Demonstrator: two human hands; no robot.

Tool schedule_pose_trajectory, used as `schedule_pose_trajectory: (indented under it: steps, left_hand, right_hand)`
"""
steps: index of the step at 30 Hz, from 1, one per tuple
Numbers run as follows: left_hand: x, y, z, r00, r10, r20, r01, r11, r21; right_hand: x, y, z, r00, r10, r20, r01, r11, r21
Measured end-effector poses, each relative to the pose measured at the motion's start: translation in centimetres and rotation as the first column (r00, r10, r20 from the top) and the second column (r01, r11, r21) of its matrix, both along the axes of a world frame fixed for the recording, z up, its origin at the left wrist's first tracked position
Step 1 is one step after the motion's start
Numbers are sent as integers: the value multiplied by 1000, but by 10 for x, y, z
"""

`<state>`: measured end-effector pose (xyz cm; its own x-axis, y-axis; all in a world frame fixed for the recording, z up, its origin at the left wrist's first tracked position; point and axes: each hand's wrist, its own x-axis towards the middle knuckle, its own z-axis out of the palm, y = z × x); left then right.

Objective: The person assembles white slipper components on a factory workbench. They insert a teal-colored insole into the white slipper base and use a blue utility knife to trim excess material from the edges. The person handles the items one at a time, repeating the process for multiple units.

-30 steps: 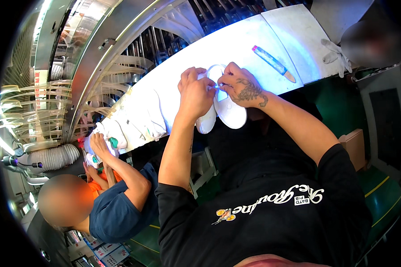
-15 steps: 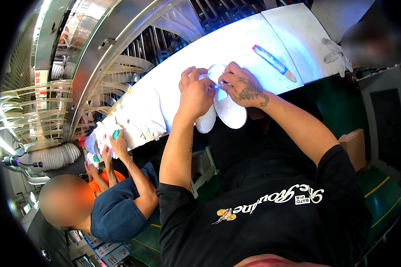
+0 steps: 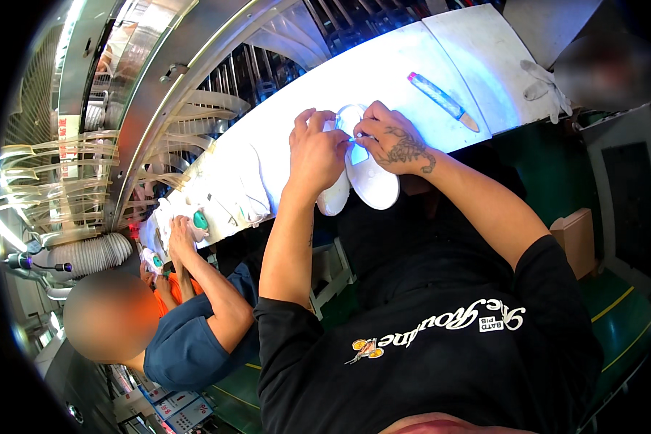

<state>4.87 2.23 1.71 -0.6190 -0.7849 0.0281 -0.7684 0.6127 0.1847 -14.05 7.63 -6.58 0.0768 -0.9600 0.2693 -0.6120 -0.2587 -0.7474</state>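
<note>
Two white shoes lie side by side at the table's near edge, with their rounded ends toward me: a left shoe (image 3: 333,197) and a right shoe (image 3: 375,185). My left hand (image 3: 317,153) is over the left shoe, fingers bent and thumb and fingertips pinched together. Over the upper part of the right shoe, my right hand (image 3: 390,140) is also closed in a pinch. The two sets of fingertips almost meet between the shoes. Something small and pale shows at the fingertips, too bright and small to name.
On the brightly lit white table (image 3: 383,65) lies a blue-wrapped tool (image 3: 438,98) with a pink end and tan tip. Pale gloves (image 3: 545,88) are at the far right. A co-worker (image 3: 202,333) handles white pieces to my left. A cardboard box (image 3: 573,242) stands at right.
My hands stay nearly in place, their fingertips shifting only slightly. On the left, the co-worker's hand has moved down and off the green piece, and the head has moved slightly.
</note>
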Motion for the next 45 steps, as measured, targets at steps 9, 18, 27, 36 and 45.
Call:
schedule_pose_trajectory:
  steps: [9,18,27,36,45]
  left_hand:
    - [-2,1,-1,997,33,-74,-32,999,19]
    - [3,-3,2,992,-96,-87,99,994,39]
    - [-2,1,4,991,-122,-52,122,992,-6]
    - [-9,3,4,988,-139,63,145,983,-108]
    - [-13,-2,4,964,-230,135,250,955,-158]
  right_hand:
    - [2,2,2,995,11,-101,-16,999,-46]
    - [-1,1,0,997,24,-68,-28,998,-60]
    - [-6,-4,7,987,117,-112,-110,992,65]
    - [-15,-16,31,966,201,-162,-154,953,262]
    - [-20,-24,35,939,267,-215,-198,934,296]
